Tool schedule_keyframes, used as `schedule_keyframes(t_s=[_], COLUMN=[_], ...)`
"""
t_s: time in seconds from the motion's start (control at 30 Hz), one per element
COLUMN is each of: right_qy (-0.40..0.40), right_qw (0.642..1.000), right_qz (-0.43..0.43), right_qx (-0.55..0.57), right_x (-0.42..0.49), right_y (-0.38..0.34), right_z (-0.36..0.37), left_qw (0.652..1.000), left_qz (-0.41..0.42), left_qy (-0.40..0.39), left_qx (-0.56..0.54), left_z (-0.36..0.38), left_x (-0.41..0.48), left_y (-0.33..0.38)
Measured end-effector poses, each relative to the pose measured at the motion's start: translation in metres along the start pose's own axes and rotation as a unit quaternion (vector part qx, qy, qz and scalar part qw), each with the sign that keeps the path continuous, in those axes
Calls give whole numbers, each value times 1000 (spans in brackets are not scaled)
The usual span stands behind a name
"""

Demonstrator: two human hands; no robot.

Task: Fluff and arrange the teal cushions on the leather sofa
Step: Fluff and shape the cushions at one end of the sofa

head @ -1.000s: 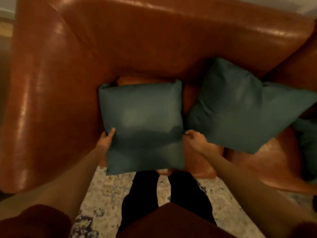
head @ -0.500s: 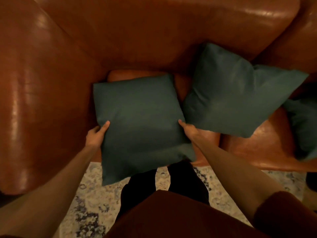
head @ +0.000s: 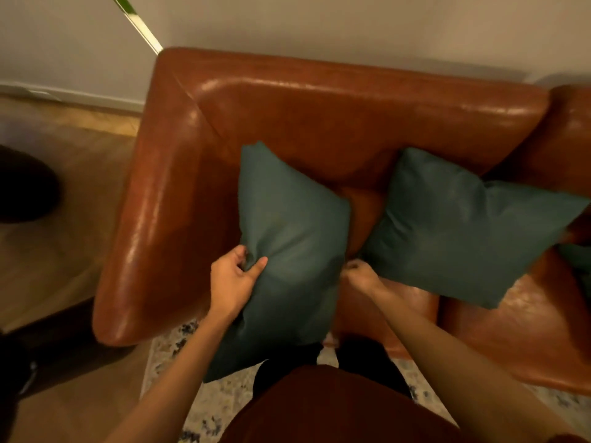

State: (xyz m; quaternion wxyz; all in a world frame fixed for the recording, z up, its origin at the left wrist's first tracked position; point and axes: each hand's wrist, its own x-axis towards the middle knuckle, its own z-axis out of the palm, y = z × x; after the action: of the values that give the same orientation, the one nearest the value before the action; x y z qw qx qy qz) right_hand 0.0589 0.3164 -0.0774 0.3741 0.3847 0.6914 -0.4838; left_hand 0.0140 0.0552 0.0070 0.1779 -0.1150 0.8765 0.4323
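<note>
Squeezed narrower since before, matte teal cushion (head: pixel 287 251), both hands gripping, glossy leather sofa (head: pixel 319 107)

Dim warm light, soft wide-angle blur

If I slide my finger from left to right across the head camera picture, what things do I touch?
Wooden floor → sofa armrest → left hand → held teal cushion → right hand → second teal cushion.
</note>
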Motion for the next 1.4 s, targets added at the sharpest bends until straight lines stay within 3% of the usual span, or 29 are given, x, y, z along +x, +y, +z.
schedule_keyframes(t_s=[0.1, 0.2, 0.3, 0.47, 0.6, 0.67, 0.77, 0.83, 0.93, 1.17, 1.4], right_qy=[59, 113, 152, 92, 85, 117, 147, 152, 159, 219, 230], right_qw=[991, 967, 954, 966, 971, 968, 966, 965, 960, 940, 940], right_qz=[-120, -223, -238, -239, -220, -217, -208, -213, -229, -260, -253], right_qx=[-11, 51, 98, 17, 40, 43, 38, 37, 31, -16, -1], right_x=[-22, -41, -38, -15, 3, 4, 0, -5, -17, -35, -55], right_y=[-53, -100, -128, -165, -150, -144, -136, -128, -117, -97, -77], right_z=[0, -9, -28, -46, -43, -47, -57, -60, -62, -89, -111], left_qw=[980, 965, 965, 967, 979, 972, 961, 953, 939, 979, 994], left_qz=[106, 129, 133, 129, 88, 44, -86, -182, -293, -181, -73], left_qy=[-31, -65, -78, -108, -83, -89, -133, -166, -179, -60, -54], left_qx=[166, 218, 213, 194, 161, 214, 227, 174, -7, -74, -57], left_z=[15, 31, 34, 21, -4, -21, -40, -45, -44, -76, -121], left_x=[-8, -19, -24, -28, -50, -65, -94, -112, -120, -70, -10], left_y=[4, 7, 5, 3, -24, -45, -80, -96, -100, -91, -52])
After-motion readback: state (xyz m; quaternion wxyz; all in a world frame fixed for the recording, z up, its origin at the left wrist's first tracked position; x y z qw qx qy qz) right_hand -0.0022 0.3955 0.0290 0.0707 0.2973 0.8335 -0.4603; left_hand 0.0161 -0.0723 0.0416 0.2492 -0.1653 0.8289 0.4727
